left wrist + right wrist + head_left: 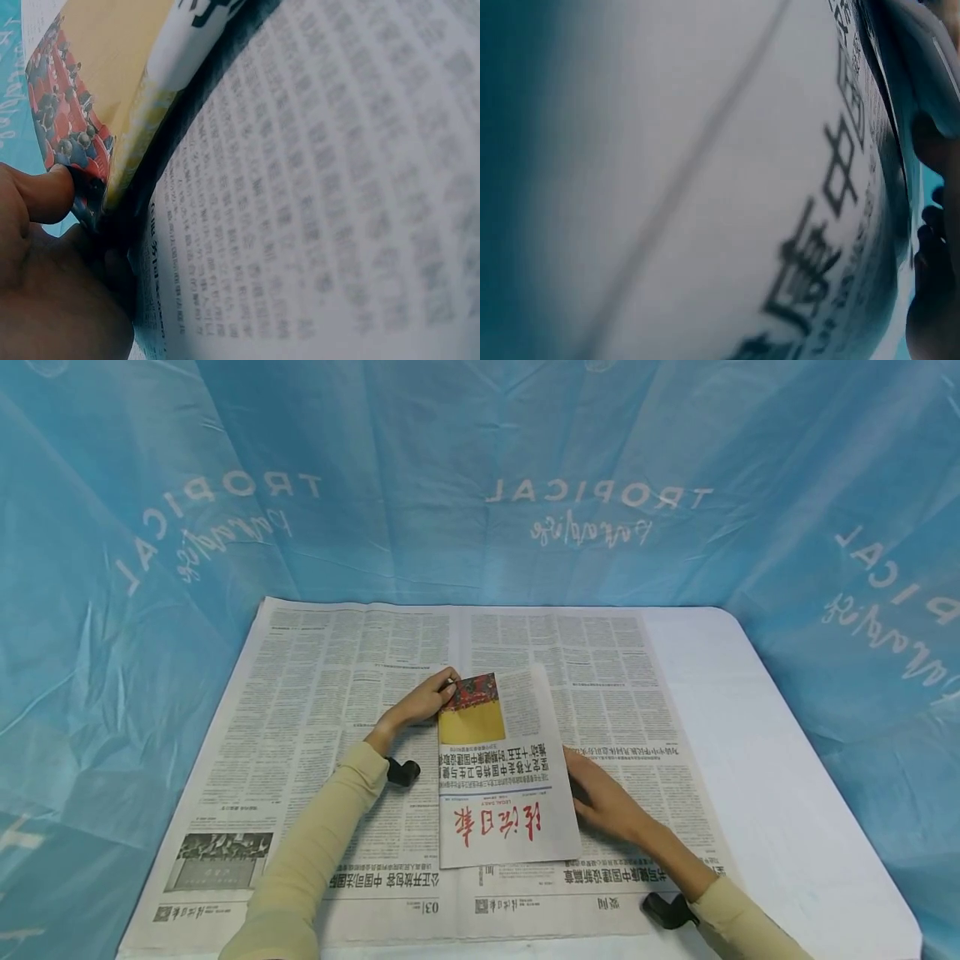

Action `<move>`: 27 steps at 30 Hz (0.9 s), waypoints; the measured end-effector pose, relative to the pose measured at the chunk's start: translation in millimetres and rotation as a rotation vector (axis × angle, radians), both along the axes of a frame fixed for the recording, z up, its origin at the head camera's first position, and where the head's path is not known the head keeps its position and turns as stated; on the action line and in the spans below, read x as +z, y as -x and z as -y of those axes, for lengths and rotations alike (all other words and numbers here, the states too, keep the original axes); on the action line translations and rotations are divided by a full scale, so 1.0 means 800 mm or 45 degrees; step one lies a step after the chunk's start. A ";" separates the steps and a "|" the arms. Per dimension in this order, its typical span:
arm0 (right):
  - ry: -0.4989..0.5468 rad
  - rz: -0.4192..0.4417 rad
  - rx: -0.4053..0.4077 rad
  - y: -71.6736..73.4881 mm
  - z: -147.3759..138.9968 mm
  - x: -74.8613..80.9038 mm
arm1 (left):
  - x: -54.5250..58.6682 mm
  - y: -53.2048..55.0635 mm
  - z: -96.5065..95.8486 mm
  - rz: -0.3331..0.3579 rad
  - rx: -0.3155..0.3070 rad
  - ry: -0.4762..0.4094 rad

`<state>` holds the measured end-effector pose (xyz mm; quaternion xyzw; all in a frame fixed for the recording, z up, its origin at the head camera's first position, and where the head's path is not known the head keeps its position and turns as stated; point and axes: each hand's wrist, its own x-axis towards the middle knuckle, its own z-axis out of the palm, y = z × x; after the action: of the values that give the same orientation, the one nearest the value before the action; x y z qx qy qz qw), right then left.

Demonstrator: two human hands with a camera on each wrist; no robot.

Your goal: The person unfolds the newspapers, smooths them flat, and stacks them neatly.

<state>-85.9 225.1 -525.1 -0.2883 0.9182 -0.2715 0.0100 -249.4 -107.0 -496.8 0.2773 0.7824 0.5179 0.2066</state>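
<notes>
A small folded newspaper (510, 777) with red title characters and a red-and-yellow picture is held over a large spread newspaper (337, 693). My left hand (429, 695) pinches its far left corner. In the left wrist view, the left thumb (51, 196) lies on the picture side of the folded newspaper (127, 45), the fingers beneath and partly hidden. At the right edge, my right hand (607, 795) holds the folded newspaper, some of its fingers hidden behind the paper. The right wrist view is dark and blurred, with the right hand (934, 262) at its right border.
The spread newspaper covers most of a white table (795, 793), whose bare strip shows on the right. A blue curtain (480, 468) with printed lettering surrounds the table at the back and sides. Black wrist devices (403, 772) sit by both sleeves.
</notes>
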 end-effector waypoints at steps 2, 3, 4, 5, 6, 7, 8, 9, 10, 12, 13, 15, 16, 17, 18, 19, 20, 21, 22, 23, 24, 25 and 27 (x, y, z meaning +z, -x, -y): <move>-0.100 -0.067 0.082 0.001 0.004 0.000 | -0.001 -0.001 0.000 -0.006 0.010 -0.001; -0.153 -0.108 0.123 0.001 0.005 -0.001 | -0.001 -0.001 0.000 -0.006 0.015 -0.001; -0.194 -0.139 0.154 0.001 0.007 -0.001 | -0.002 -0.001 0.000 -0.004 0.018 -0.002; -0.227 -0.162 0.180 0.001 0.008 -0.002 | -0.002 -0.001 0.000 -0.002 0.020 -0.002; -0.244 -0.184 0.205 0.001 0.009 -0.002 | -0.003 -0.001 0.000 0.003 0.022 0.000; -0.264 -0.204 0.218 0.000 0.009 -0.002 | -0.003 0.000 0.000 0.006 0.021 -0.001; -0.282 -0.218 0.225 0.000 0.010 -0.002 | -0.004 0.000 0.001 0.009 0.023 -0.003; -0.291 -0.226 0.225 -0.001 0.010 -0.002 | -0.004 0.000 0.001 0.014 0.023 -0.010; -0.288 -0.222 0.222 -0.001 0.010 -0.002 | -0.004 0.000 0.002 0.018 0.022 -0.017; -0.288 -0.223 0.222 -0.001 0.010 -0.002 | -0.005 0.001 0.004 0.022 0.024 -0.032; -0.287 -0.224 0.224 -0.002 0.010 -0.001 | -0.005 0.001 0.004 0.022 0.023 -0.042; -0.281 -0.227 0.229 -0.002 0.009 -0.001 | -0.004 0.001 0.005 0.016 0.024 -0.054; -0.282 -0.237 0.235 -0.002 0.009 -0.001 | -0.004 0.001 0.005 0.012 0.028 -0.054; -0.284 -0.247 0.239 -0.002 0.008 0.000 | -0.004 0.001 0.006 0.006 0.030 -0.055; -0.289 -0.255 0.242 -0.002 0.008 0.000 | -0.003 0.001 0.007 0.003 0.030 -0.059; -0.289 -0.264 0.245 -0.002 0.007 0.000 | -0.003 0.001 0.007 0.002 0.032 -0.059; -0.287 -0.270 0.246 -0.002 0.006 0.000 | -0.002 0.000 0.007 0.003 0.036 -0.057; -0.288 -0.277 0.246 -0.003 0.005 0.000 | -0.001 0.000 0.008 0.007 0.043 -0.053; -0.288 -0.282 0.247 -0.003 0.004 -0.001 | 0.000 0.000 0.008 0.002 0.046 -0.045; -0.285 -0.278 0.244 -0.004 0.003 -0.001 | 0.001 -0.001 0.008 0.003 0.054 -0.039; -0.281 -0.276 0.242 -0.004 0.002 0.000 | 0.003 -0.001 0.009 -0.001 0.057 -0.032; -0.280 -0.273 0.239 -0.004 0.002 0.000 | 0.004 -0.002 0.009 0.003 0.066 -0.029; -0.288 -0.255 0.228 -0.006 0.000 0.001 | 0.008 -0.004 0.010 0.008 0.075 -0.026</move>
<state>-81.5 224.7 -524.4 -0.3915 0.9100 -0.1342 -0.0251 -246.1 -115.2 -490.1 0.2545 0.7843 0.5327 0.1909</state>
